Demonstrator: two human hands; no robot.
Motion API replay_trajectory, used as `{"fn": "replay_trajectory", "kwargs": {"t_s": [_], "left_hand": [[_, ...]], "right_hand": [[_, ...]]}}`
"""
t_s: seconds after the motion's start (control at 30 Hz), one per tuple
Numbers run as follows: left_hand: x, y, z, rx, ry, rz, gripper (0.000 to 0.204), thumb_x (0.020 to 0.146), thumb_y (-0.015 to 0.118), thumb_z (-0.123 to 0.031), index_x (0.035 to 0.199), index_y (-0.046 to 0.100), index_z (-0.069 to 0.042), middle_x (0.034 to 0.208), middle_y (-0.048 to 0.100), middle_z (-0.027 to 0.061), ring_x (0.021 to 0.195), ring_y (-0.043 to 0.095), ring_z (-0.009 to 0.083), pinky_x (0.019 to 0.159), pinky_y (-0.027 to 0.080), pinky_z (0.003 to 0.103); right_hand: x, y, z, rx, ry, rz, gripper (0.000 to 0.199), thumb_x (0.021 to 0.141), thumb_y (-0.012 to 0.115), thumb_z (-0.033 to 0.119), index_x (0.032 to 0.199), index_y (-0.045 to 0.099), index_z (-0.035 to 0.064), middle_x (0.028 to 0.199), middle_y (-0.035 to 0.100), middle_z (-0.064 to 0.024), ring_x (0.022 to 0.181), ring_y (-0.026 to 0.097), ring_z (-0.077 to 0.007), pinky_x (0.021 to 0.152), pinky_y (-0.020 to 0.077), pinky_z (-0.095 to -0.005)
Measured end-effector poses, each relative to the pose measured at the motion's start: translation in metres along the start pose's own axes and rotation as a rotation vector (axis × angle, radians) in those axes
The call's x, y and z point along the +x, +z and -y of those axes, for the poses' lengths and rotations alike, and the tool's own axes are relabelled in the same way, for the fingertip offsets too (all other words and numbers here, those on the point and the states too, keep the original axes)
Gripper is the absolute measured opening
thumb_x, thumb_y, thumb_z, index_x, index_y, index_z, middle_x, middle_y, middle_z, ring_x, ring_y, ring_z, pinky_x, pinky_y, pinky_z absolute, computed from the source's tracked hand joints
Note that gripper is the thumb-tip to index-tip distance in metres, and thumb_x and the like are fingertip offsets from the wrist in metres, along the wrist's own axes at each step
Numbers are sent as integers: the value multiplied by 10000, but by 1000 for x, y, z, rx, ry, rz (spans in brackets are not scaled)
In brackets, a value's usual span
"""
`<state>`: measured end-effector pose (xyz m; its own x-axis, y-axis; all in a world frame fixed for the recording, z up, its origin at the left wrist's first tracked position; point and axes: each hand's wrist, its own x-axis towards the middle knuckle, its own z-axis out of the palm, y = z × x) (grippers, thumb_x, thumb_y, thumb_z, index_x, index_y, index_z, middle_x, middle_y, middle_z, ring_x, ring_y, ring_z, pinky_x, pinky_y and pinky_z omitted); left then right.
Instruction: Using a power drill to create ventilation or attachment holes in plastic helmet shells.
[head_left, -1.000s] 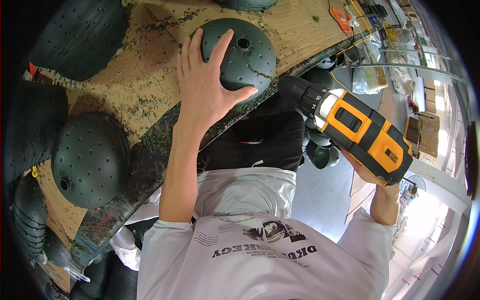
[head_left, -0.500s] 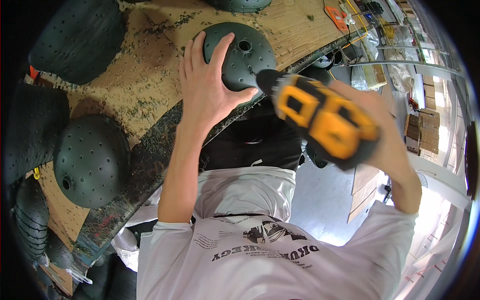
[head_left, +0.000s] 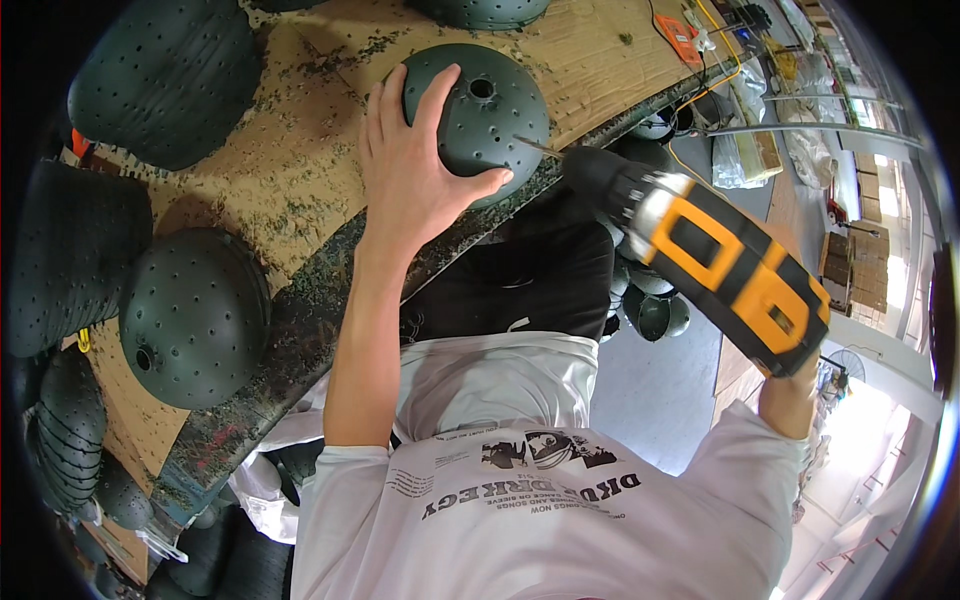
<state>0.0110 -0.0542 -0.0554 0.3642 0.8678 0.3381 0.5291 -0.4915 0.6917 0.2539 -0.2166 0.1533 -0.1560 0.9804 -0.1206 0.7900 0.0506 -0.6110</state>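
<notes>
A person's left hand (head_left: 415, 180) lies spread over a dark green dome-shaped plastic pot (head_left: 478, 115) dotted with small holes, which sits upside down on a scuffed brown wooden workbench (head_left: 290, 160). From four o'clock, the right hand, mostly hidden, holds a yellow and black cordless drill (head_left: 715, 265); its thin bit touches the pot's side. At eight o'clock from the hand, a second perforated dark dome pot (head_left: 195, 315) rests on the bench. Stacks of dark ribbed pots (head_left: 75, 255) stand at nine o'clock.
</notes>
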Motion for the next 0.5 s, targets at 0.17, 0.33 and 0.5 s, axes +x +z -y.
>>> {"fn": "replay_trajectory", "kwargs": {"t_s": [0.17,0.33,0.5], "left_hand": [[2,0,-2,-29,26,24,1012,675,913,-521,1534,451,-252,1613,295,297,1491,267,516,1203,261,618],[7,12,11,-47,48,-58,856,802,805,-624,1492,504,-219,1569,335,330,1460,309,526,1175,305,607],[26,14,5,41,66,-92,750,864,790,-554,1396,576,-71,1347,557,242,1260,540,386,1059,448,470]], "right_hand": [[-83,57,-36,-127,63,-554,366,762,861,-32,1113,768,14,1029,789,-86,908,749,-204,861,576,-327],[-118,145,-91,-759,-119,-494,361,772,839,106,1127,782,129,1104,780,-49,998,755,-228,933,572,-385],[-124,213,-124,-592,-134,-584,470,768,812,114,1229,741,174,1187,747,-52,1004,747,-255,957,563,-455]]}}
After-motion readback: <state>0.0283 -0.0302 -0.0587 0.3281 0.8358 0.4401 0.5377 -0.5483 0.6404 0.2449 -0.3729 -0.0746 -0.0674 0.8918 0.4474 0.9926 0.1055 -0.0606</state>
